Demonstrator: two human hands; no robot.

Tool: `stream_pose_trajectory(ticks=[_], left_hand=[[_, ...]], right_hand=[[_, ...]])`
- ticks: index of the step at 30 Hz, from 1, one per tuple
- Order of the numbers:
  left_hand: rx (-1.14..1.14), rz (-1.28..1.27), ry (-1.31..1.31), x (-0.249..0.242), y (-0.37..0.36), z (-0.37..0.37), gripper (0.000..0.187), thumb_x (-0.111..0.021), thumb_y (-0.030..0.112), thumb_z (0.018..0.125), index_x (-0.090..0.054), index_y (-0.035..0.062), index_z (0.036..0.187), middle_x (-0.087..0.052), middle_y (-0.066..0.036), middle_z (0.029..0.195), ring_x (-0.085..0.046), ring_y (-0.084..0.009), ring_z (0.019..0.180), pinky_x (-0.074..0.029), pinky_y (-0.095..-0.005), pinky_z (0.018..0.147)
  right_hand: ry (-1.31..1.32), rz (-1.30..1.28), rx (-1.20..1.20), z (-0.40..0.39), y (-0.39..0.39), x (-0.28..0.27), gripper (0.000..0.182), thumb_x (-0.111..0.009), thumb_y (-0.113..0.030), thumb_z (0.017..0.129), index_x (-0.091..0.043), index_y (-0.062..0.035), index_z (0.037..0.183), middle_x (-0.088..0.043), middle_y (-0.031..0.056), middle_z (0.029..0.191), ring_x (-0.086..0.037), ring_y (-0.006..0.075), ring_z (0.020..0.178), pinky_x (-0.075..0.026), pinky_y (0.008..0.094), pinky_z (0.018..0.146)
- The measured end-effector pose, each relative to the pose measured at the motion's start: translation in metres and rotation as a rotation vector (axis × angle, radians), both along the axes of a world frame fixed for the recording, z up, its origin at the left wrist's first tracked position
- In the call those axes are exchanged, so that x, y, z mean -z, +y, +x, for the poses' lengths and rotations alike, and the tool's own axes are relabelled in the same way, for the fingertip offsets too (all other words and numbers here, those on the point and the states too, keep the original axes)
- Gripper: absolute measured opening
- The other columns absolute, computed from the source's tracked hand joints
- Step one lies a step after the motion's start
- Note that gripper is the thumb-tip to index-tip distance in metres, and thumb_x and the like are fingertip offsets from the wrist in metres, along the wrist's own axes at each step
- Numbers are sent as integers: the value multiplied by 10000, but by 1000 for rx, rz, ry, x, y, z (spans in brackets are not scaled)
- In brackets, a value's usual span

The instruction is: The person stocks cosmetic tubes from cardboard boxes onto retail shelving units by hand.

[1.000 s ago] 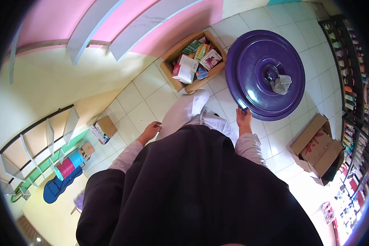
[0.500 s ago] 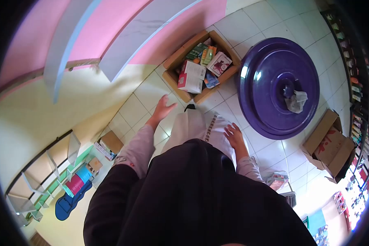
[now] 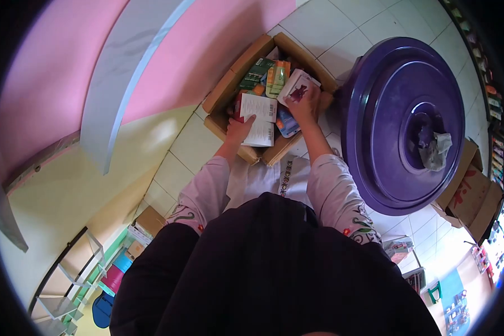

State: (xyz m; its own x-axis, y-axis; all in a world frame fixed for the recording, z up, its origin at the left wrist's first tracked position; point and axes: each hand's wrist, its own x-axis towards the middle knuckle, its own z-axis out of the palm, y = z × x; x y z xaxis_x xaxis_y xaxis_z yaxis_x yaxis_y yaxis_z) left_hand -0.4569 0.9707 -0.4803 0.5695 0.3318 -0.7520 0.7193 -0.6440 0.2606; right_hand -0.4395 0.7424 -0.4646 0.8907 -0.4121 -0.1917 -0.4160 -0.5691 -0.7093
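Note:
An open cardboard carton (image 3: 233, 73) on the floor holds several small packs. My left hand (image 3: 239, 132) grips the near left side of a white-and-red box (image 3: 260, 107) inside it, thumb on top and the other fingers mostly hidden. My right hand (image 3: 306, 107) is closed around a white box with a dark red picture (image 3: 293, 85) at the carton's right side. A yellow-green pack (image 3: 277, 78), a dark green pack (image 3: 256, 73) and a blue pack (image 3: 287, 123) lie around these boxes.
A large purple lidded tub (image 3: 392, 140) stands right of the carton, with a crumpled plastic bag (image 3: 435, 152) on its lid. Another cardboard box (image 3: 473, 193) is behind it. A grey shelf panel (image 3: 117, 73) juts from the pink wall at left.
Both hands have reached forward into the carton and taken hold of boxes there. My view has moved closer to the carton and the tub.

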Motion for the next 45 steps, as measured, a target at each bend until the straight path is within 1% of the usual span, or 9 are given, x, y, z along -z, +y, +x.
stream_pose_trajectory(ticks=[2, 8, 11, 19, 27, 31, 35, 40, 45], left_hand=[[-43, 11, -32, -3, -7, 2, 1071, -688, 578, 636, -201, -48, 1355, -395, -275, 1286, -409, -381, 1201, -343, -406, 1000], [-117, 25, -269, 15, -10, 3, 915, -757, 475, 626, -360, -111, 1206, -532, -258, 1137, -571, -321, 1018, -445, -352, 873], [-213, -78, -312, 22, -8, 2, 860, -776, 415, 629, -362, -93, 1185, -551, -222, 1090, -585, -284, 969, -457, -337, 843], [-143, -26, -429, -2, -13, -7, 843, -779, 426, 595, -382, -13, 1196, -572, -163, 1061, -570, -295, 984, -430, -374, 864], [-79, -136, -638, -118, 18, -43, 753, -780, 408, 608, -426, 25, 1151, -605, -143, 973, -601, -286, 865, -460, -392, 778], [-4, -171, -730, -218, 50, -82, 725, -781, 383, 622, -428, 18, 1139, -607, -151, 962, -602, -292, 864, -466, -389, 760], [30, -135, -678, -340, 78, -128, 731, -777, 387, 628, -422, 21, 1151, -598, -158, 987, -600, -291, 869, -467, -381, 768], [-44, -136, -691, -433, 120, -191, 726, -776, 390, 630, -423, 20, 1146, -599, -150, 973, -602, -261, 863, -470, -368, 768], [-225, -67, -743, -493, 162, -263, 743, -776, 394, 634, -417, 17, 1163, -592, -163, 1005, -597, -279, 912, -466, -374, 800]], right_hand=[[9, 72, 252, 12, 7, 31, 1027, -806, -293, 588, -164, -93, 1364, -259, 290, 1303, -315, 415, 1211, -323, 453, 992], [349, -82, 259, 34, 16, 22, 1078, -822, -303, 555, -137, -82, 1358, -308, 287, 1230, -367, 425, 1110, -351, 443, 961], [320, 103, 359, 41, 16, 24, 1073, -827, -234, 528, -152, -76, 1346, -322, 271, 1221, -372, 413, 1095, -328, 442, 975], [-254, 234, 163, -3, 12, -45, 1021, -775, -81, 524, -159, -79, 1339, -319, 204, 1278, -361, 350, 1176, -306, 420, 1009], [-224, 1273, 313, -65, 8, -202, 885, -622, 45, 661, -108, -125, 1362, -395, 145, 1278, -419, 277, 1183, -382, 412, 965], [-182, 1751, 299, -105, -1, -283, 720, -538, -179, 625, -347, 42, 1284, -495, 170, 1212, -499, 326, 1113, -400, 427, 972], [-152, 2121, 164, -124, 10, -388, 623, -470, -399, 855, -365, 10, 1312, -473, 182, 1276, -489, 345, 1140, -406, 460, 959], [-77, 2045, 69, -147, 33, -441, 635, -336, -509, 903, -356, -43, 1334, -450, 169, 1302, -470, 348, 1161, -404, 477, 954], [62, 2091, -104, -167, 86, -529, 629, -360, -458, 886, -309, -45, 1359, -381, 214, 1345, -432, 435, 1162, -382, 533, 952]])
